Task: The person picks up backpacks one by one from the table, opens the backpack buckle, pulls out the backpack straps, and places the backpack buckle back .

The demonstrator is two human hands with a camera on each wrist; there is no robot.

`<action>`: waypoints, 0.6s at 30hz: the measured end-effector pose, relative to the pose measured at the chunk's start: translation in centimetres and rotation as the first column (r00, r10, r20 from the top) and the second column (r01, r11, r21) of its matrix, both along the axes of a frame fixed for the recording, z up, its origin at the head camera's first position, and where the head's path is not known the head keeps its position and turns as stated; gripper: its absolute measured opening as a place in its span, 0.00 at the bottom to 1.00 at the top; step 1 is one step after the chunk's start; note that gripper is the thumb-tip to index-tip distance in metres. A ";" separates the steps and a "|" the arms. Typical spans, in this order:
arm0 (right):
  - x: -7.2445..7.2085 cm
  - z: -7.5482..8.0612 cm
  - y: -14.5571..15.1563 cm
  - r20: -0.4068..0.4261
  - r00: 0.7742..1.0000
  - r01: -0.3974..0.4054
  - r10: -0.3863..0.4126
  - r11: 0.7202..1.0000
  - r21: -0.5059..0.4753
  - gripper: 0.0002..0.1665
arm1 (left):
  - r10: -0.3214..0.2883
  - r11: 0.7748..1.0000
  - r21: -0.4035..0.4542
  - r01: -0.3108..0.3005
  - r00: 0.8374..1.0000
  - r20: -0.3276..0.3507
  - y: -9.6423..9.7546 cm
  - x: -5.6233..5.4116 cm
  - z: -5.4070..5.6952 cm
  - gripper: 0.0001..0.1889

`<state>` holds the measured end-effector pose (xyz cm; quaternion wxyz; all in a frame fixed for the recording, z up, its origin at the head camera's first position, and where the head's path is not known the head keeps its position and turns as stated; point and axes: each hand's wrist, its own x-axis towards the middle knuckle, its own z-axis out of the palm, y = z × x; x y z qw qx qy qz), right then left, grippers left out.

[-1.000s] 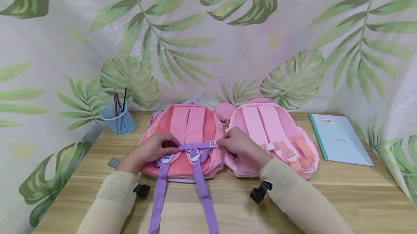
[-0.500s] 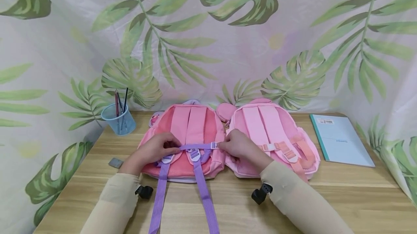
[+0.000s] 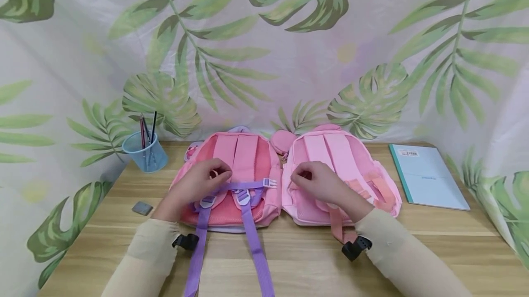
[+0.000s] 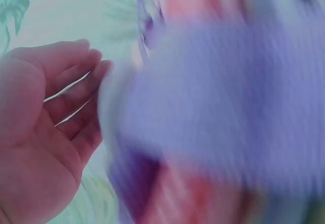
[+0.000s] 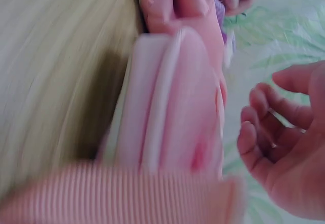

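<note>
A coral-pink backpack [image 3: 264,159] lies back side up on the table, with a purple strap [image 3: 248,186] across it. At that strap's right end sits a white buckle [image 3: 270,182]. My left hand [image 3: 198,182] hovers over the left side of this backpack, fingers loosely bent and holding nothing. In the left wrist view the purple webbing [image 4: 203,97] passes close to the fingertips, blurred. Beside it lies a light pink backpack [image 3: 320,148] with orange straps [image 3: 336,223]. Above its left part is my right hand [image 3: 322,180], fingers loosely curled around nothing, partly covering the straps.
On the left stands a blue mesh cup [image 3: 145,152] with several pens, and a small grey block [image 3: 142,208] lies nearer. A light blue notebook [image 3: 430,175] rests at the right. Two purple strap tails [image 3: 256,246] run toward the front. A leaf-print curtain [image 3: 264,49] closes the back.
My right hand has let go of the white buckle and moved right, over the light pink backpack. My left hand has released the purple strap and risen slightly.
</note>
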<state>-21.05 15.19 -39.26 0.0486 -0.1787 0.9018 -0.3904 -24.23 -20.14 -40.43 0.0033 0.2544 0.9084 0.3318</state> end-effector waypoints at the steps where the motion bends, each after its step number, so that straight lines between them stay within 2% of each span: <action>1: 0.1 0.1 0.6 -0.014 1.000 -0.002 0.002 1.000 0.006 0.10 | -0.012 1.000 0.007 0.012 1.000 -0.016 0.6 0.1 0.3 0.06; 6: 0.7 0.3 3.8 -0.059 0.998 -0.019 0.019 1.000 0.011 0.07 | -0.081 0.997 0.005 0.081 0.996 -0.047 4.5 0.4 1.6 0.05; 11: 1.7 -0.2 7.3 -0.098 0.995 0.008 -0.004 0.999 0.043 0.05 | -0.175 0.984 0.011 0.175 0.985 0.005 9.1 0.8 2.5 0.07; 18: 2.5 -0.4 10.6 -0.148 0.989 0.017 0.003 0.991 0.136 0.10 | -0.263 0.962 -0.080 0.262 0.965 0.004 14.7 0.9 3.1 0.08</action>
